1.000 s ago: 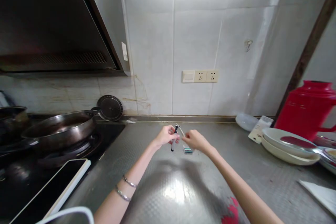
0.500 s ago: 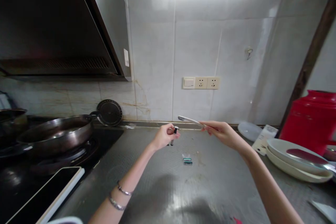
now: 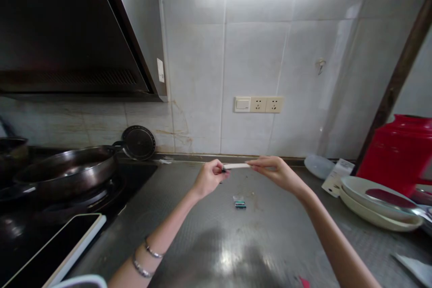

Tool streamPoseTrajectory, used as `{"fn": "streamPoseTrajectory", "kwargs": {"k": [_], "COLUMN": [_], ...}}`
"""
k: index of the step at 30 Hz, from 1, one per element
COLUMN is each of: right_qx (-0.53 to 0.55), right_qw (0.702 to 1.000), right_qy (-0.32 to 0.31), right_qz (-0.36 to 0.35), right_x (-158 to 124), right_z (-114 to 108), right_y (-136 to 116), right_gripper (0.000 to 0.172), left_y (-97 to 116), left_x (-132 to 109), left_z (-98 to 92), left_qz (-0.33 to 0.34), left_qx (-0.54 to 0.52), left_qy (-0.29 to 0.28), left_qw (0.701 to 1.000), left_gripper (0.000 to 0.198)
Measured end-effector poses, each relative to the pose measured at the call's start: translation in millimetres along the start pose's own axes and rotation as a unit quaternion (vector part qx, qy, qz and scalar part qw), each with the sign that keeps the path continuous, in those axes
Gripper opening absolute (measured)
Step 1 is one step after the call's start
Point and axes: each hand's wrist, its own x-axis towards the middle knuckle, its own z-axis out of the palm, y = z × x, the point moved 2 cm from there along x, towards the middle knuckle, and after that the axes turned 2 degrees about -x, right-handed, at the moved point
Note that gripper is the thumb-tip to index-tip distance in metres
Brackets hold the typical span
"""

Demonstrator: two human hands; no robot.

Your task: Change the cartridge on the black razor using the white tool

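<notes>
My left hand (image 3: 209, 178) pinches a small black piece (image 3: 223, 169) that looks like a razor head; the fingers cover most of it. Between thumb and fingers of my right hand (image 3: 276, 172) is a slim white handle (image 3: 237, 166), shaped like a razor handle and held level. Its left end meets the black piece at my left fingertips; whether the two are joined I cannot tell. Below both hands, a small clear pack with teal and dark strips (image 3: 240, 204), resembling razor cartridges, lies on the metal counter (image 3: 270, 243).
On the left are a steel pan (image 3: 70, 168) on the black hob and a phone-like device (image 3: 57, 252) near the counter's edge. Stacked dishes (image 3: 374, 211), a white card (image 3: 338, 177) and a red container (image 3: 394, 153) stand at the right. A red scrap (image 3: 304, 282) lies in front.
My right hand has moved left, bringing the white handle's end to the black piece in my left hand. The handle has gone from tilted to level. The left hand has barely moved.
</notes>
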Motion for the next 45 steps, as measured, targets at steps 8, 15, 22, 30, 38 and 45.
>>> {"fn": "streamPoseTrajectory", "kwargs": {"k": [8,15,22,30,38,45], "right_qx": [-0.036,-0.037,-0.01,0.003,0.02,0.043], "right_qw": [0.999,0.999,1.0,0.999,0.999,0.997], "right_qy": [-0.004,0.008,-0.004,-0.033,-0.034,-0.026], "right_qz": [0.007,0.025,0.029,0.028,0.028,0.051], "right_x": [-2,-3,-4,-6,-7,-7], "right_z": [-7,-12,-14,-17,-18,-18], "right_y": [-1,0,0,-9,-4,0], "right_gripper": [0.034,0.035,0.035,0.036,0.036,0.035], "left_y": [-5,4,9,12,11,14], "left_x": [-2,-6,-6,-9,-8,-10], "left_z": [8.6,8.6,10.4,12.9,13.7,15.0], "left_qz": [0.005,0.024,0.043,0.034,0.038,0.039], "left_qx": [0.001,0.015,0.043,0.052,0.037,0.033], "left_qy": [-0.017,-0.002,-0.007,-0.012,-0.019,-0.014], "left_qw": [1.0,1.0,0.998,0.998,0.998,0.999], "left_gripper": [0.022,0.023,0.022,0.022,0.02,0.02]}}
